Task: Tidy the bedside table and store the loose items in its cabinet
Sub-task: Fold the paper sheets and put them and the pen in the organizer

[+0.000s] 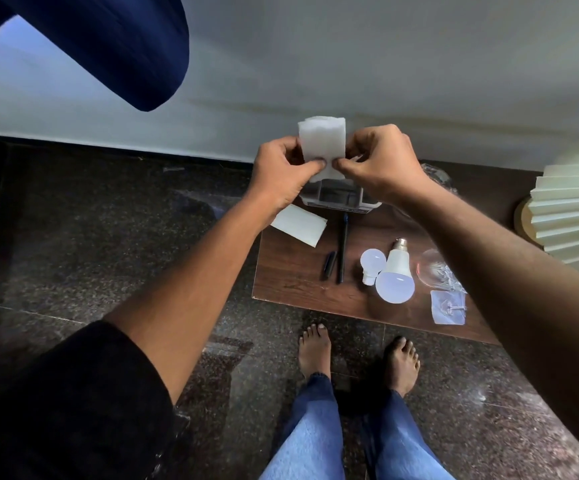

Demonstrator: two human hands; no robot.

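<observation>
The person held a white tissue point(322, 147) upright between both hands above the far edge of the dark wooden tabletop point(291, 278). The left hand point(283, 171) pinched its lower left edge between thumb and forefinger, and the right hand point(380, 161) pinched the lower right edge the same way, so the two thumbs nearly met at the sheet's bottom. Directly beneath the hands, at 12 o'clock on the tabletop, stood a grey box-like holder point(338, 197) with a label strip along its near rim; the writing on it was too small and blurred to read.

At 10 o'clock a folded white paper point(300, 225) lay partly over the tabletop's left edge. Near the centre lay a black pen point(343, 251), its length running from 12 to 6 o'clock, with its black cap point(329, 265) just beside it on the left. Toward 3 o'clock a small white bulb point(372, 265) touched a large white bulb point(396, 275), whose metal base pointed to 12 o'clock; no brand print could be made out on either. Further right a clear glass bulb point(432, 268) was partly hidden by the right forearm, and at 5 o'clock lay a clear plastic packet point(447, 308) with small metal parts inside. A pleated cream lampshade point(575, 209) stood at the far right.
</observation>
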